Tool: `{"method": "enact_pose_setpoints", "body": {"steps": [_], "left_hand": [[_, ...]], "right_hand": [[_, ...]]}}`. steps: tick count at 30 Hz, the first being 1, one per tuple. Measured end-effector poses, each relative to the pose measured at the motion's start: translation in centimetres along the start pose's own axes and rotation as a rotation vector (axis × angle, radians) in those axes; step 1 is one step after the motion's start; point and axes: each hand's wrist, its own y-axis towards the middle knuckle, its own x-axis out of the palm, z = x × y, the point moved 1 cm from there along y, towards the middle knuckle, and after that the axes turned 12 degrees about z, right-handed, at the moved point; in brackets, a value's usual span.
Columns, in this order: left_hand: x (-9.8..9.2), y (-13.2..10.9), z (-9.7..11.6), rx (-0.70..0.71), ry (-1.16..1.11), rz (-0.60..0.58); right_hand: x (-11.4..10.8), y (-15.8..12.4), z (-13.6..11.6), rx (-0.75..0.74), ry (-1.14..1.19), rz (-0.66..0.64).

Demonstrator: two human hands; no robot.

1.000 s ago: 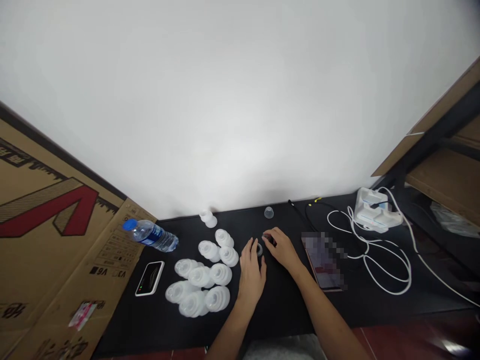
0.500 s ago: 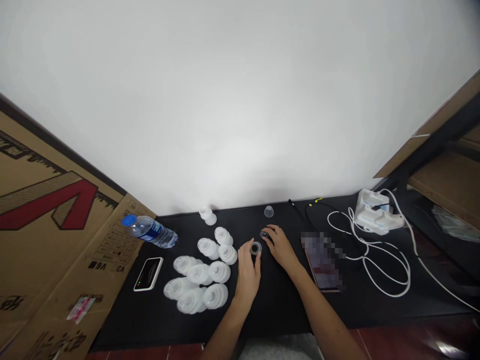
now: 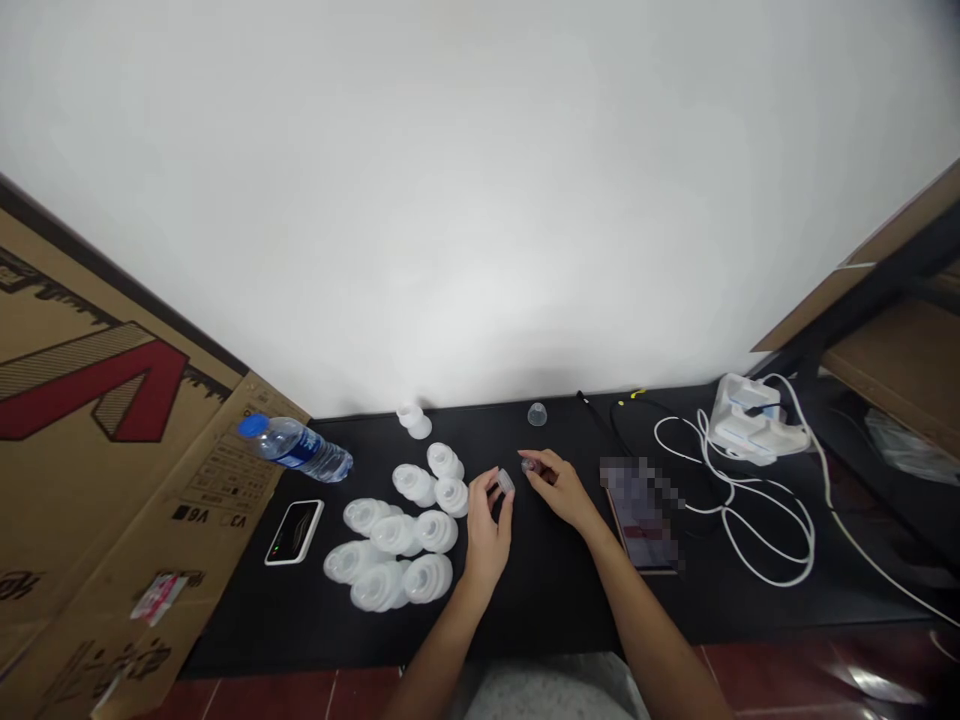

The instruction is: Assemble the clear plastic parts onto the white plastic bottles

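Observation:
My left hand pinches a small translucent ring-like piece between thumb and fingers, tilted toward the right. Just to its right, my right hand grips a small clear plastic cup-like piece, partly hidden by the fingers. A narrow gap separates the two pieces. Left of my left hand stand several translucent white plastic pieces with wide round bases and narrower tops, among them one piece closest to the hand. Farther back sits a clear dome-like cap, apart from both hands.
Two white plastic pieces stand near the wall. At left are a water bottle lying down, a white-framed device and a cardboard box. On the right lie a phone, looped white cable and a white charging dock.
My left hand has turned its ring-like piece from facing up to tilted sideways. The right hand has tipped its clear piece slightly. The whole view has shifted a little.

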Motion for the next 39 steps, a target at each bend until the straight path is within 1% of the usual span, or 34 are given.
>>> {"method": "enact_pose_setpoints", "body": {"steps": [4,7,10,15,18,22,31,34,39], "left_hand": [[0.0,0.1,0.4,-0.014,-0.036,0.008],[-0.1,0.2,0.7,-0.014,-0.014,-0.012],[-0.1,0.2,0.8,-0.027,0.01,-0.028],[-0.1,0.3,0.4,-0.061,-0.015,-0.029],[-0.1,0.3,0.4,-0.08,-0.031,-0.024],[0.0,0.4,0.6,-0.086,-0.044,-0.022],[0.1,0.5,0.6,-0.05,-0.042,-0.04],[0.1,0.5,0.6,-0.062,-0.05,-0.044],[0.1,0.5,0.8,-0.099,-0.072,-0.05]], "right_hand": [[0.1,0.1,-0.2,-0.014,-0.006,-0.037],[0.1,-0.1,-0.6,-0.018,-0.028,-0.052],[0.0,-0.2,-1.0,-0.02,-0.031,-0.098],[0.2,-0.3,-1.3,0.034,0.064,-0.192],[0.3,-0.3,-1.2,0.055,0.106,-0.188],[0.3,-0.2,-1.1,0.085,0.093,-0.168],[0.5,-0.2,-1.4,0.147,0.239,-0.232],[0.5,-0.2,-1.4,0.176,0.278,-0.237],[0.4,-0.2,-1.7,0.23,0.33,-0.28]]}}
